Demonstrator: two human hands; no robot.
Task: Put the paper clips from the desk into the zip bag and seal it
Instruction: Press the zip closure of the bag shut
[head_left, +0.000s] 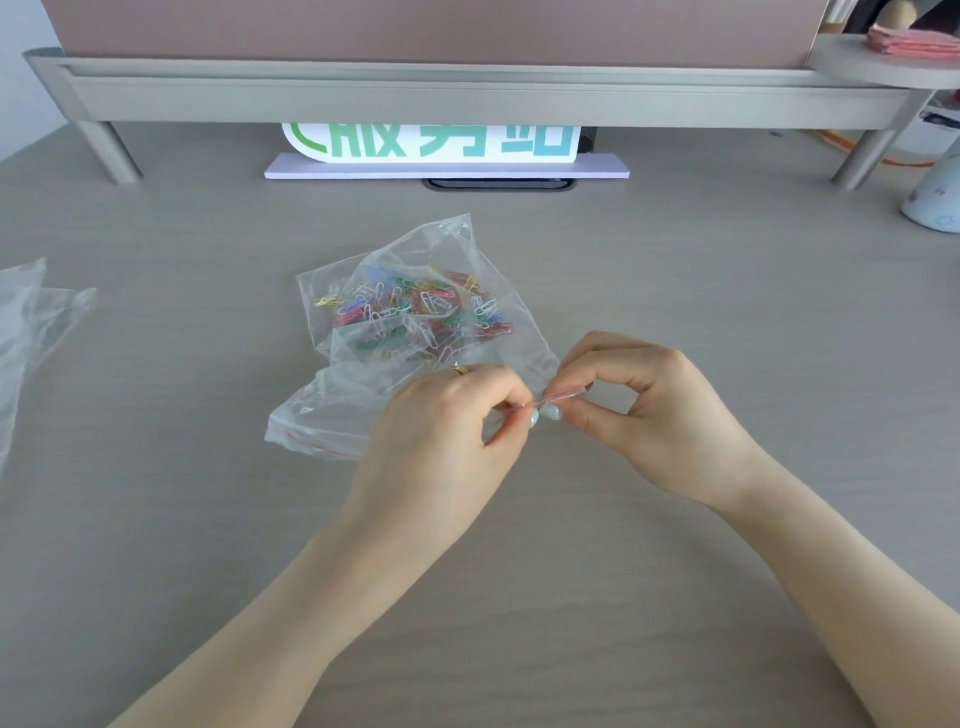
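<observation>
Paper clips (415, 312) are seen inside the limp, slippery zip bag (363, 405); its near seal strip is pinched by both hands (441, 436) (649, 415), likely the best hold.

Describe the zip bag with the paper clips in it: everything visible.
The zip bag is clear, thin, crinkled plastic lying on the grey desk, its far corner rumpled upward. A loose heap of coloured paper clips shows through it. A red zip strip runs along its near edge. The left hand and right hand each pinch that strip side by side; whether it is fully sealed cannot be told.
</observation>
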